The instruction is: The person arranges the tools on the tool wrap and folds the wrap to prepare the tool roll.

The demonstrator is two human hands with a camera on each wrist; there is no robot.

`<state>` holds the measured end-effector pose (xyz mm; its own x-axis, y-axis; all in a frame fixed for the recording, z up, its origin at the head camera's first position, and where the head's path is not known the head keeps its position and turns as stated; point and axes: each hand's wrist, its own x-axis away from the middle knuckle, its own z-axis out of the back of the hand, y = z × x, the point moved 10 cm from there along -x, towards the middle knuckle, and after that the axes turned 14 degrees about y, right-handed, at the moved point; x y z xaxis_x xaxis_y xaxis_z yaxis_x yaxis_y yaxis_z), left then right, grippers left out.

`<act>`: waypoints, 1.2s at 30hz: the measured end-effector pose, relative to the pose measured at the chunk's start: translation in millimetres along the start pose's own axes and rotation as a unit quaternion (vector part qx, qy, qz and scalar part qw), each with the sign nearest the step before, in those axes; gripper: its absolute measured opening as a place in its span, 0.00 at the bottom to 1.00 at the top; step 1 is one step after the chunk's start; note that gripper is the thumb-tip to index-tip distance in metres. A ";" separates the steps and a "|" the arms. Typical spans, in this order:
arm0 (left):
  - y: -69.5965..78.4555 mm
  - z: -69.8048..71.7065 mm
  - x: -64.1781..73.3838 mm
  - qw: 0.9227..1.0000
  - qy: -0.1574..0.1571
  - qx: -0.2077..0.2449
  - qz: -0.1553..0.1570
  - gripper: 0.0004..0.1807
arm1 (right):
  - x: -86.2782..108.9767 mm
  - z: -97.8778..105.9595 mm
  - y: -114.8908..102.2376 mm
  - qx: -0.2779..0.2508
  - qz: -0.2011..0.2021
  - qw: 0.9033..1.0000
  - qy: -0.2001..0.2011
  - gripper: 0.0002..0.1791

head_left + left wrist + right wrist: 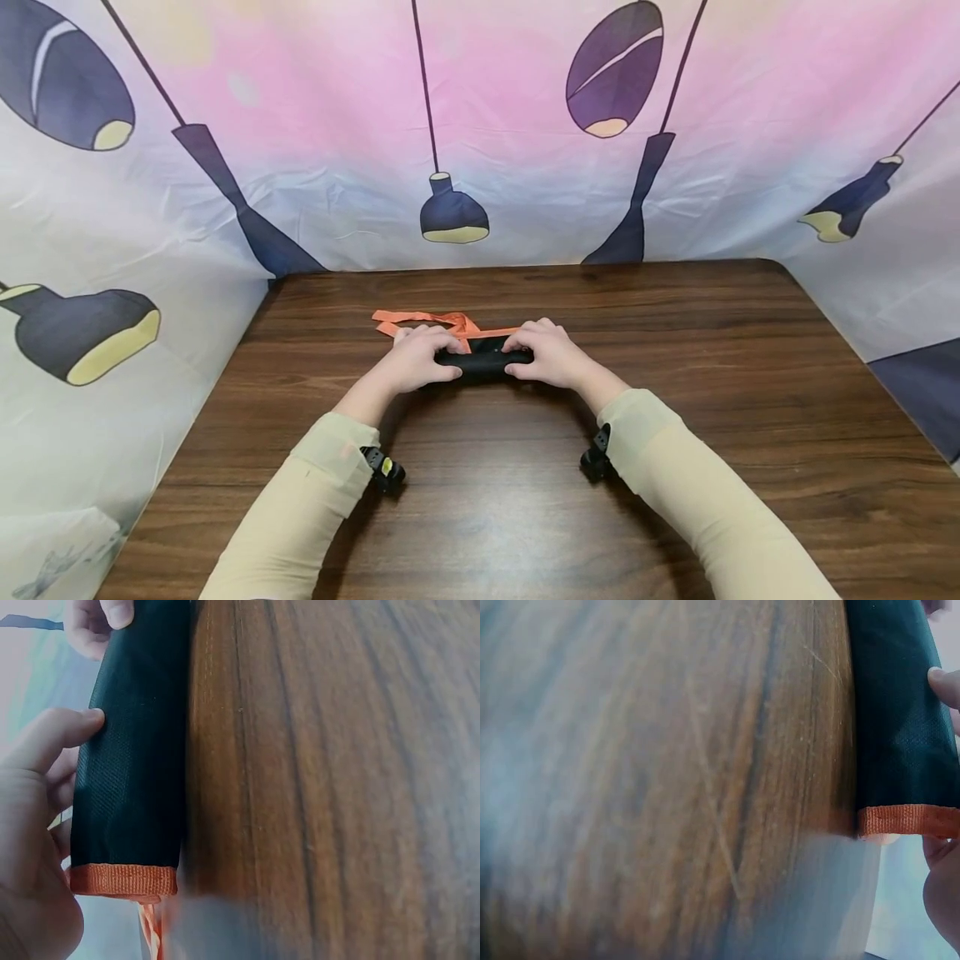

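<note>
A black fabric roll with orange edging lies on the table, between my two hands. At its left end, my left hand grips it, thumb on the near side and fingers over the far side. My right hand holds the right end in the same way. Orange ties trail from behind the roll toward the left. In the left wrist view the woven black cloth ends in an orange band. A matching orange trim shows in the right wrist view. The far fingertips are partly hidden.
The brown wood-grain table stretches around the roll, its back edge against a hanging cloth printed with lamps. Small black cameras sit on both wrists, at the cuffs of pale sleeves.
</note>
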<state>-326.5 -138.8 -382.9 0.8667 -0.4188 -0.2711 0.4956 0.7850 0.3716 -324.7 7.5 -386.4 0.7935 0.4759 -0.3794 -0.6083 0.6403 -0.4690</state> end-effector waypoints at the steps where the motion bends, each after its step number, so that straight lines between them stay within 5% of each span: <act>1: -0.7 0.5 0.1 1.000 0.000 -0.001 0.007 0.14 | -0.8 -0.4 -0.2 0.002 -0.001 1.000 -0.001 0.15; 11: -9.3 -0.7 0.2 0.999 0.005 0.002 0.050 0.14 | -5.0 -6.7 6.3 0.012 -0.028 0.999 -0.020 0.16; 25: -17.5 0.2 0.6 0.994 0.063 0.081 0.041 0.11 | -6.5 -13.6 21.0 -0.020 -0.104 0.994 -0.031 0.17; 36: -22.5 -3.5 -0.5 0.989 0.085 0.111 0.050 0.11 | -3.3 -14.0 29.2 -0.045 -0.121 0.991 -0.029 0.16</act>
<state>-338.3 -154.6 -394.2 0.8991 -0.2466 -0.3615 0.4247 0.6914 0.5845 -345.4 16.3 -410.0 0.9146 0.3503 -0.2019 -0.3971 0.6847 -0.6111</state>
